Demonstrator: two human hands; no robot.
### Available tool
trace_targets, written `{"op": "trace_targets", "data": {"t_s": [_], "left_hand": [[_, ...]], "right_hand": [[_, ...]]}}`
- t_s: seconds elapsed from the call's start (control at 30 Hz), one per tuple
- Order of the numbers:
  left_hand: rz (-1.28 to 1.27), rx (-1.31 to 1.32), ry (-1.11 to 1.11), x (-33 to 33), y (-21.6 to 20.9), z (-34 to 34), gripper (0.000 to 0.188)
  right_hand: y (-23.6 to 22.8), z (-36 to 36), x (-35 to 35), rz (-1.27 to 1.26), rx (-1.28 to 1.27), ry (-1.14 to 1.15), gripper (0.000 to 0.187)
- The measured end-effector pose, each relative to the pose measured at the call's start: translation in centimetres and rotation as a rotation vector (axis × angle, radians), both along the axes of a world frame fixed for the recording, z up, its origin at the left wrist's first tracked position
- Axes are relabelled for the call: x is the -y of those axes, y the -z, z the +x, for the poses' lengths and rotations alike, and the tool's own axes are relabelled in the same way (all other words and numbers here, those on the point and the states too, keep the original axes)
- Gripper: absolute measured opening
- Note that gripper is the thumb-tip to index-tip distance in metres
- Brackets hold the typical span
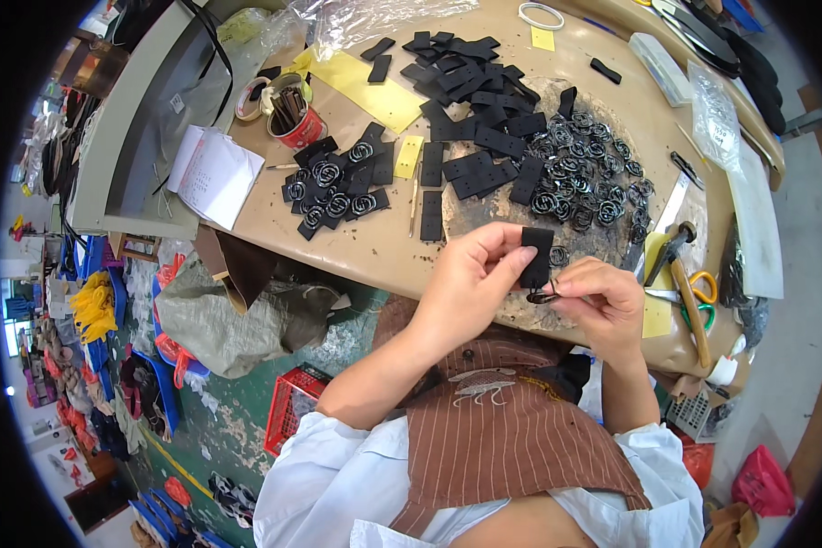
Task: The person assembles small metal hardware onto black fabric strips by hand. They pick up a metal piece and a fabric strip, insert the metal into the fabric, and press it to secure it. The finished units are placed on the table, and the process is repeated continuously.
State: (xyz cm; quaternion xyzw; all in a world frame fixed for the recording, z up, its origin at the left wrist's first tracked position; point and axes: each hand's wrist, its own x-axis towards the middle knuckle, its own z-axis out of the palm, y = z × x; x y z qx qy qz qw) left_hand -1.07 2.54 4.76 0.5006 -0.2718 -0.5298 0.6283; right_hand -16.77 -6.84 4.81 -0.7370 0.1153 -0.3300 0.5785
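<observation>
Just right of the frame's centre, above the table (384,256) edge, my left hand (470,283) pinches the black strip (537,256) upright, long axis vertical, while my right hand (603,297) closes on the metal buckle (543,295) at its lower end.

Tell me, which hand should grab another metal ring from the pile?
Probably the right hand: the pile of metal rings lies on its side, while the left hand pinches the black strip.

On the table (384,247), a strap pile (470,78) lies behind the buckles (580,173), a can (294,114) far left.
</observation>
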Motion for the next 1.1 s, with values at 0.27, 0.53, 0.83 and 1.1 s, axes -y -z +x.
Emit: {"op": "trace_targets", "data": {"t_s": [0.27,0.53,0.83,1.1], "left_hand": [[-0.033,0.094,0.023,-1.2,-1.0,-0.7,0.023],[0.013,0.294,0.098,-1.9,-1.3,-1.3,0.028],[-0.011,0.111,0.106,-2.5,-0.4,-1.6,0.030],[-0.026,0.240,0.192,-2.2,0.4,-0.8,0.028]], "right_hand": [[-0.7,-0.3,0.3,-0.066,0.013,0.041,0.023],[-1.3,0.2,-0.1,-0.113,-0.117,0.141,0.021],[-0.9,0.0,-0.4,-0.042,-0.155,0.121,0.021],[-1.3,0.2,-0.8,0.474,-0.157,0.099,0.017]]}}
